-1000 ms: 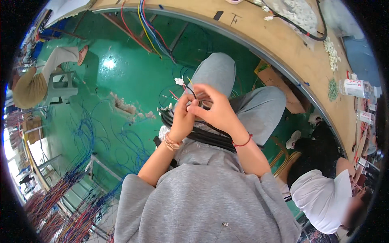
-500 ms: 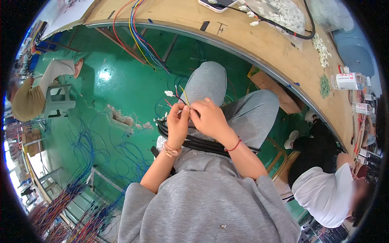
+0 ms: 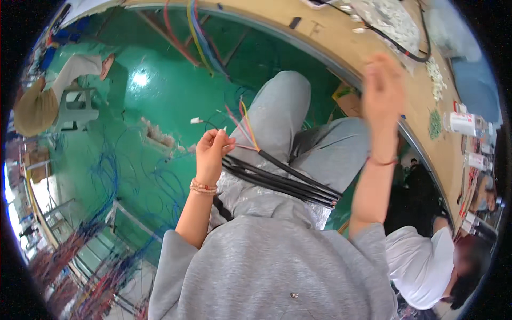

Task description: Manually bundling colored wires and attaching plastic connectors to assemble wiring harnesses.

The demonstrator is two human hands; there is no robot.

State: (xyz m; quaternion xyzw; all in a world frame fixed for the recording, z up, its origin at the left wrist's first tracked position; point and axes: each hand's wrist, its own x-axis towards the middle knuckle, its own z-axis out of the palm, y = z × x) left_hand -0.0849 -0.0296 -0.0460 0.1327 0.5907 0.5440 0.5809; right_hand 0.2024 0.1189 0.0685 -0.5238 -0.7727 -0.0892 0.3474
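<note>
My left hand [image 3: 212, 150] is closed, thumb and fingers pinching thin wires that come from a black cable [image 3: 293, 173]. A small white connector [image 3: 195, 121] on a dark wire sticks out beyond those fingers, and a tiny white tip shows at the fingertips. Loose red and yellow wires [image 3: 246, 124] fan upward from the cable's stripped end, free of both hands. Several black cables [image 3: 266, 180] lie across my lap on clear plastic. Raised over the bench edge at the right, my right hand [image 3: 383, 88] is smeared by motion; whether it holds anything cannot be seen.
The curved wooden bench [image 3: 256, 15] carries a bag of white connectors [image 3: 392, 24], a connector pile [image 3: 436, 80], green bits [image 3: 434, 124] and bottles [image 3: 463, 124]. Coloured wires [image 3: 200, 40] hang off it. One person [image 3: 418, 261] sits close at right, another [image 3: 37, 109] far left.
My right hand has left the wires and swung up and right to the bench. My left hand has shifted slightly left and down, keeping its pinch; the cable's fanned wires now show.
</note>
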